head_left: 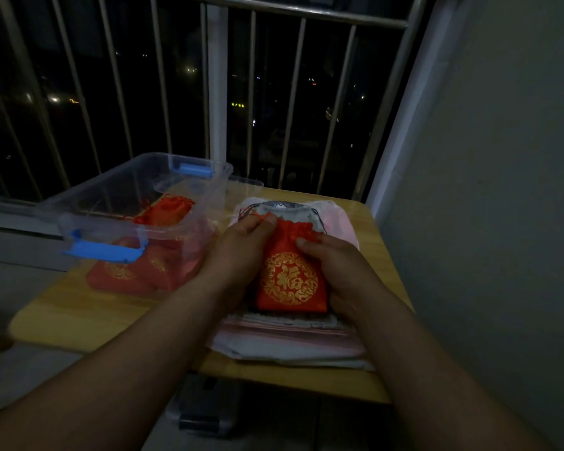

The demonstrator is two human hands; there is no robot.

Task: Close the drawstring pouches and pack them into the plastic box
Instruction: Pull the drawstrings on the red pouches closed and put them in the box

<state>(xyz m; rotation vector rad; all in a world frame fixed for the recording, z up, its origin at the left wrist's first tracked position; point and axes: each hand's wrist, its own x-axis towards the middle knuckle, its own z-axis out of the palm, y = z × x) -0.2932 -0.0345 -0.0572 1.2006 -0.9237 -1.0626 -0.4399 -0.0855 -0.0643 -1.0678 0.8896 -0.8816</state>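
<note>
A red drawstring pouch (290,281) with a gold emblem lies on a stack of pale pouches (293,340) on the wooden table. My left hand (238,252) pinches the red drawstring at the pouch's gathered neck, on its left side. My right hand (336,271) grips the pouch's right side just below the neck. To the left stands the clear plastic box (134,203) with blue latches, holding several red pouches (166,209).
The small wooden table (88,307) stands against a grey wall on the right and a barred window railing (219,92) behind. A grey-and-white pouch (280,208) lies just behind the red one. The floor and a dark object (205,415) lie below the table's front edge.
</note>
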